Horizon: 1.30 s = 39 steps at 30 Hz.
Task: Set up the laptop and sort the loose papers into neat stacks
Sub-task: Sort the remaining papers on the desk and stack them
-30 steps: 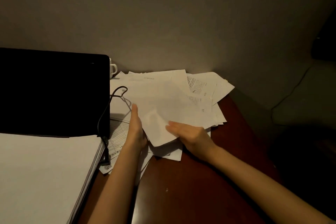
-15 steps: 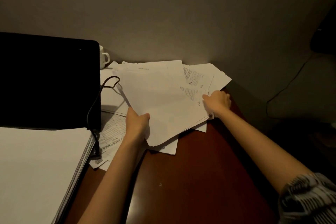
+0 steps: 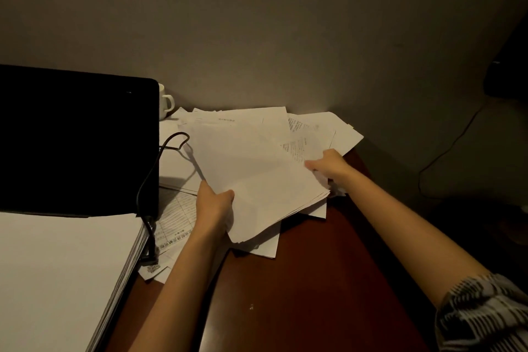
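The laptop point(image 3: 77, 140) stands open at the left of the dark red-brown worktop point(image 3: 308, 288), its screen black, and serves here as the landmark. Just right of its screen lies a spread of loose papers point(image 3: 320, 128), fanned against the wall. The left hand point(image 3: 214, 206) grips the near left edge of a sheaf of white sheets point(image 3: 257, 174), thumb on top and fingers curled beneath, lifting that edge off the heap. The right hand point(image 3: 328, 164) reaches to the far right side of the same sheaf and pinches its edge beside some printed text; its fingertips are partly hidden by paper. A patterned sleeve point(image 3: 485, 314) shows at the lower right.

In front of the laptop, over where its keyboard would be, rests a thick neat stack of white paper point(image 3: 63, 277). A black cable point(image 3: 151, 180) loops from the laptop's right edge and runs down beside that stack, over a printed form with a table grid point(image 3: 174, 220) lying between the laptop and the left forearm. Behind the laptop's right corner a white mug point(image 3: 165, 101) peeks out near the wall.
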### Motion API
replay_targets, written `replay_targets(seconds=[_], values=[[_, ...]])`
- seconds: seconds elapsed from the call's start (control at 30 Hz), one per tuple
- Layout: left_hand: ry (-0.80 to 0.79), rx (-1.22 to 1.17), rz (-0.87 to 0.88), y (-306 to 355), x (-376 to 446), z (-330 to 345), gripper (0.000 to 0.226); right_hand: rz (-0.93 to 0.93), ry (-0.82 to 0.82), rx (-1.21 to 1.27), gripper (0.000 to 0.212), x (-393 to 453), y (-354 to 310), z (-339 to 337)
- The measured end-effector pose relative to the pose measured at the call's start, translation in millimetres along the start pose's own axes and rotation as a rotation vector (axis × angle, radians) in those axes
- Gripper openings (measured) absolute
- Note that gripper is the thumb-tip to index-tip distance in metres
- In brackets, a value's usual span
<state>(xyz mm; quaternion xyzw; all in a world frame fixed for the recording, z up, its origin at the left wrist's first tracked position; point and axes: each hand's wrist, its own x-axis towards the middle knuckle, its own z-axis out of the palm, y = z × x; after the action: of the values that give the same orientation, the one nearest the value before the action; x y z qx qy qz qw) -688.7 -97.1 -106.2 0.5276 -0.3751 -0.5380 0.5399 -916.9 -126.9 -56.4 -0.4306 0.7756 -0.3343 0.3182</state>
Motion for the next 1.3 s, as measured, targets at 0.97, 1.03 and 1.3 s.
replay_targets(seconds=[0.97, 1.03, 1.3], values=[[0.06, 0.173, -0.004, 2.6, -10.0, 0.6, 0.045, -0.49, -0.224, 0.121, 0.033, -47.6, 18.7, 35.8], [0.079, 0.166, -0.007, 2.1, -10.3, 2.8, 0.047, -0.243, -0.091, 0.272, 0.028, -12.6, 4.2, 28.3], [0.084, 0.192, -0.016, 6.0, -10.8, 3.0, 0.048, 0.049, -0.014, 0.391, 0.032, 69.3, -44.9, 30.6]])
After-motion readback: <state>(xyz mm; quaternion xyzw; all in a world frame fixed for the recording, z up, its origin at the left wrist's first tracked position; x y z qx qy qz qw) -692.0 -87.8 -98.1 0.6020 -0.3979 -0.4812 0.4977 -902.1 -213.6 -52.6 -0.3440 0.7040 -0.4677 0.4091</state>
